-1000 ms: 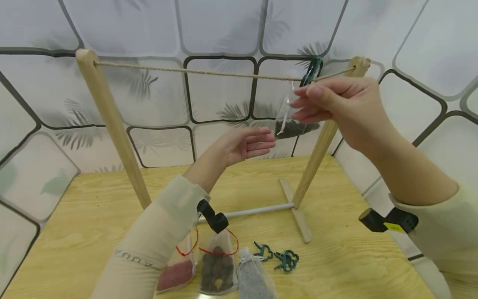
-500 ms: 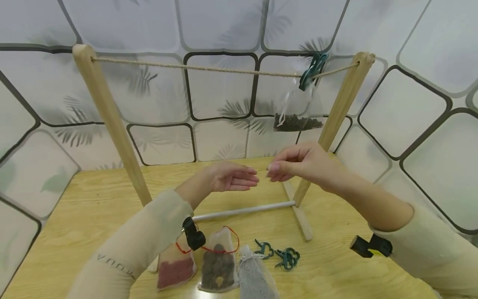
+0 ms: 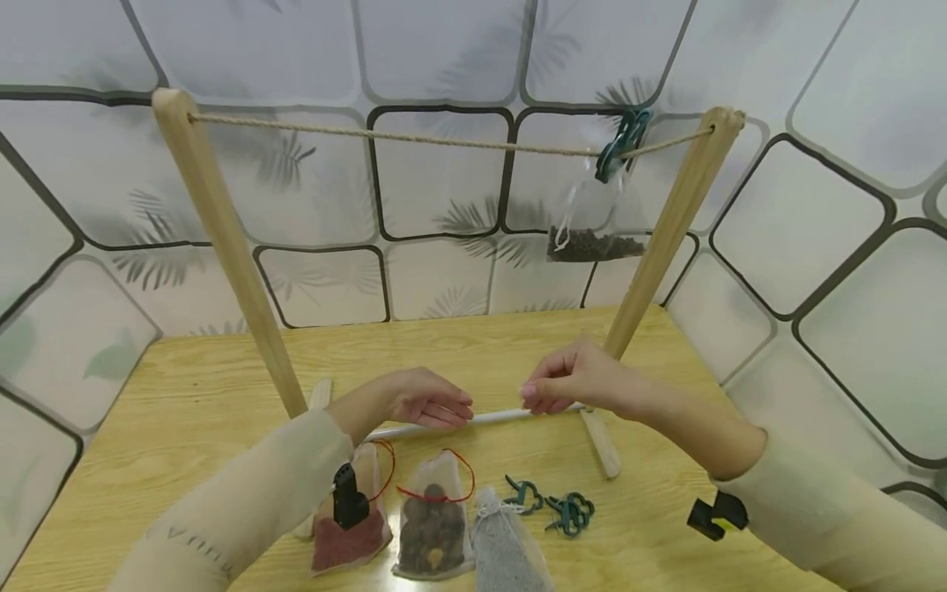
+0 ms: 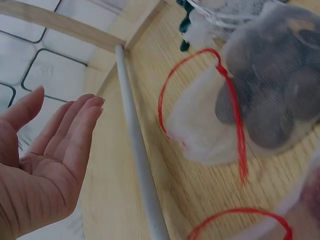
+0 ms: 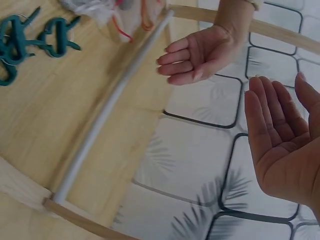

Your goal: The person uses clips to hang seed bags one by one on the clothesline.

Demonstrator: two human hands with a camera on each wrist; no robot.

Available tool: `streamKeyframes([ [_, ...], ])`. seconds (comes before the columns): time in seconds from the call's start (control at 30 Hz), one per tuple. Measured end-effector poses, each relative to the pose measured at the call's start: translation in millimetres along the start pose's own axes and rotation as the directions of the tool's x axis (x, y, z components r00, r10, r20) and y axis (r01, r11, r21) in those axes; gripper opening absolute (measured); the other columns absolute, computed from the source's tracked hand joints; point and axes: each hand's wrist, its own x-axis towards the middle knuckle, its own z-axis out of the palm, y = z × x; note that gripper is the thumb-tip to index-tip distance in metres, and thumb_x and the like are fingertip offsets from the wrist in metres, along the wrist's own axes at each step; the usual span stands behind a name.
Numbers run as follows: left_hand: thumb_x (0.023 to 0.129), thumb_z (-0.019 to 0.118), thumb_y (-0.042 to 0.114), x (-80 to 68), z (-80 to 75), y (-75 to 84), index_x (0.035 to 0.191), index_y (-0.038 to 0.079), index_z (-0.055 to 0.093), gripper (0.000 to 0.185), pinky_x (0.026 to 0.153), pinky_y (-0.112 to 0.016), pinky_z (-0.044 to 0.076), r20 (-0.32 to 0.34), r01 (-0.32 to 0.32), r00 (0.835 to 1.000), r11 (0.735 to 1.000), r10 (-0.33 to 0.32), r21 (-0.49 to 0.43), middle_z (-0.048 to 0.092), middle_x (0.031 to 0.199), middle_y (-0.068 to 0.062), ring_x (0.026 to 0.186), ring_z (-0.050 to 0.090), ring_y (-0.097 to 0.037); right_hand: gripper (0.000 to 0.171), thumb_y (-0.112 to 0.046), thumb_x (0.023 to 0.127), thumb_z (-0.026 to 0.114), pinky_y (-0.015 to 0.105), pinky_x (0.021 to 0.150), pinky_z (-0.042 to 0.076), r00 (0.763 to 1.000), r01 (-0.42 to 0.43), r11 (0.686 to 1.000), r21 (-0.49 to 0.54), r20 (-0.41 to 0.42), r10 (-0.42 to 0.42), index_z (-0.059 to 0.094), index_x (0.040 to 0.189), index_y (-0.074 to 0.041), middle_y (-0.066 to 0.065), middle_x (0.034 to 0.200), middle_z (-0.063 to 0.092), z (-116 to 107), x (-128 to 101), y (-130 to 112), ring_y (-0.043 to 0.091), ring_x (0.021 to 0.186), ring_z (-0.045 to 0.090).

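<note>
Both my hands hang empty, just above the rack's white crossbar [image 3: 488, 418]. My left hand [image 3: 436, 403] is open with relaxed fingers, palm showing in the left wrist view [image 4: 45, 160]. My right hand [image 3: 547, 393] is open too, its flat palm [image 5: 280, 145] facing the left hand [image 5: 200, 57]. On the rope [image 3: 444, 140] a green clip [image 3: 621, 140] holds a clear bag [image 3: 592, 238] of dark bits at the right end. Near the table's front edge lie three mesh bags: red filling [image 3: 348, 534], brown lumps [image 3: 432, 534], grey filling [image 3: 506, 551].
Loose green clips [image 3: 551, 506] lie to the right of the bags, also in the right wrist view [image 5: 30, 42]. The rack's two wooden posts [image 3: 222, 247] stand on the wooden table [image 3: 185, 386]. A patterned wall closes in behind and on both sides.
My right hand has let go of the clip at the rope and dropped to the crossbar. My left hand came down with it. The clipped bag stays hanging.
</note>
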Motion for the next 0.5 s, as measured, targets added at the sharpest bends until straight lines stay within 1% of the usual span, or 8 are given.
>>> streamKeyframes([
  [0.1, 0.092, 0.061, 0.016, -3.5, -8.6, -9.1, 0.128, -0.006, 0.052, 0.044, 0.090, -0.036, 0.051, -0.019, 0.005, 1.000, 1.000, -0.004, 0.023, 0.067, 0.112, -0.017, 0.095, 0.068, -0.021, 0.027, -0.020, 0.087, 0.068, 0.035, 0.069, 0.058, 0.999, -0.025, 1.000, -0.010, 0.037, 0.025, 0.070, 0.091, 0.007, 0.013, 0.083, 0.072, 5.4, 2.8, 14.2, 0.018, 0.076, 0.069],
  [0.23, 0.091, 0.063, 0.016, -9.8, -18.9, -18.2, 0.127, -0.006, 0.054, 0.043, 0.085, -0.034, 0.054, -0.032, 0.017, 0.999, 0.998, -0.015, 0.068, 0.068, 0.110, -0.016, 0.094, 0.068, -0.021, 0.025, -0.019, 0.087, 0.068, 0.036, 0.069, 0.058, 0.994, -0.060, 0.996, -0.058, 0.085, 0.065, 0.071, 0.090, 0.005, 0.013, 0.081, 0.071, 12.9, 6.2, 32.7, 0.017, 0.075, 0.068],
  [0.3, 0.090, 0.063, 0.016, -12.5, -22.9, -22.6, 0.125, -0.006, 0.055, 0.042, 0.086, -0.035, 0.053, -0.034, 0.023, 0.999, 0.996, -0.020, 0.081, 0.067, 0.111, -0.017, 0.094, 0.068, -0.022, 0.025, -0.021, 0.087, 0.069, 0.037, 0.069, 0.058, 0.991, -0.078, 0.993, -0.090, 0.104, 0.087, 0.071, 0.089, 0.004, 0.012, 0.079, 0.071, 15.9, 7.7, 41.3, 0.018, 0.074, 0.068],
  [0.43, 0.089, 0.064, 0.015, -16.0, -30.1, -33.1, 0.123, -0.007, 0.056, 0.041, 0.089, -0.037, 0.052, -0.035, 0.021, 0.999, 0.995, -0.017, 0.100, 0.066, 0.113, -0.018, 0.097, 0.067, -0.023, 0.025, -0.022, 0.085, 0.071, 0.037, 0.067, 0.058, 0.982, -0.100, 0.986, -0.132, 0.145, 0.119, 0.071, 0.086, 0.003, 0.014, 0.077, 0.070, 19.3, 10.4, 56.5, 0.020, 0.071, 0.068],
  [0.5, 0.089, 0.065, 0.015, -17.2, -33.0, -38.6, 0.122, -0.008, 0.056, 0.041, 0.088, -0.037, 0.053, -0.036, 0.018, 0.999, 0.993, -0.014, 0.116, 0.066, 0.112, -0.018, 0.097, 0.067, -0.023, 0.022, -0.021, 0.084, 0.072, 0.034, 0.064, 0.057, 0.979, -0.101, 0.982, -0.161, 0.160, 0.127, 0.072, 0.083, 0.001, 0.013, 0.074, 0.070, 19.8, 11.6, 64.6, 0.018, 0.067, 0.066],
])
